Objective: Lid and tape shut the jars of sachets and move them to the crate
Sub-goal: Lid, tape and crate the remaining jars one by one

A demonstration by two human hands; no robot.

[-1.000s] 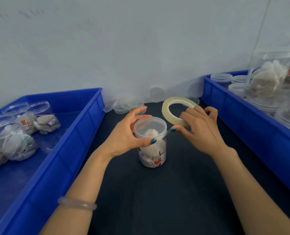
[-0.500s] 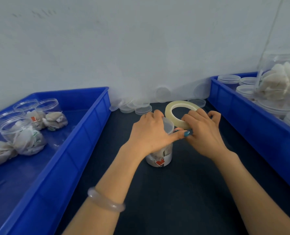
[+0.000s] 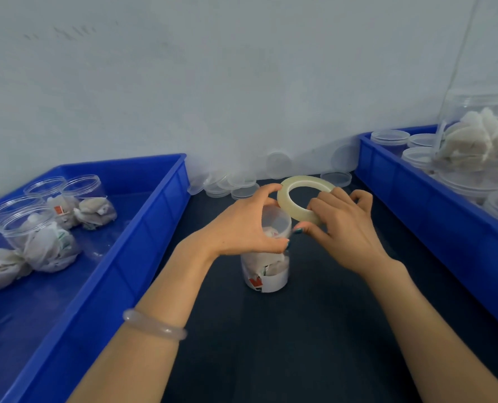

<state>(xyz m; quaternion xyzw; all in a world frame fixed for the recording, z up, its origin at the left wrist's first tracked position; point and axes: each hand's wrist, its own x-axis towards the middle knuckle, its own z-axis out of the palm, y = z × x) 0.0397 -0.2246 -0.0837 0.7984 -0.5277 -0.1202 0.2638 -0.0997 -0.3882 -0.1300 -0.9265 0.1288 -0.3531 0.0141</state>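
I see the jar (image 3: 266,274) standing upright on the dark tabletop (image 3: 300,344), in the middle, between the two blue crates. It has white sachets inside, and a cloudy lid (image 3: 274,222) sits on top.

My left grip (image 3: 242,228) comes in from the left and is curled round the top of the jar. The fingers bend over the far side of the lid and the thumb is on the near side. The wrist is bent a little, and the arm reaches up from the bottom of the view. A pale bracelet (image 3: 154,327) is on that arm.

My right grip (image 3: 343,231) holds the tape roll (image 3: 288,199). The fingers hook over the near part of the ring and the thumb is underneath, next to the lid. The roll is tilted and sits just above and behind the jar. The tip of a left finger touches its edge. I cannot tell if any tape is stuck on the jar yet.

The left crate (image 3: 143,242) has clear jars of sachets (image 3: 38,237) in it. The right crate (image 3: 416,228) has stacks of lids and more jars. Some loose lids (image 3: 236,184) lie by the wall.
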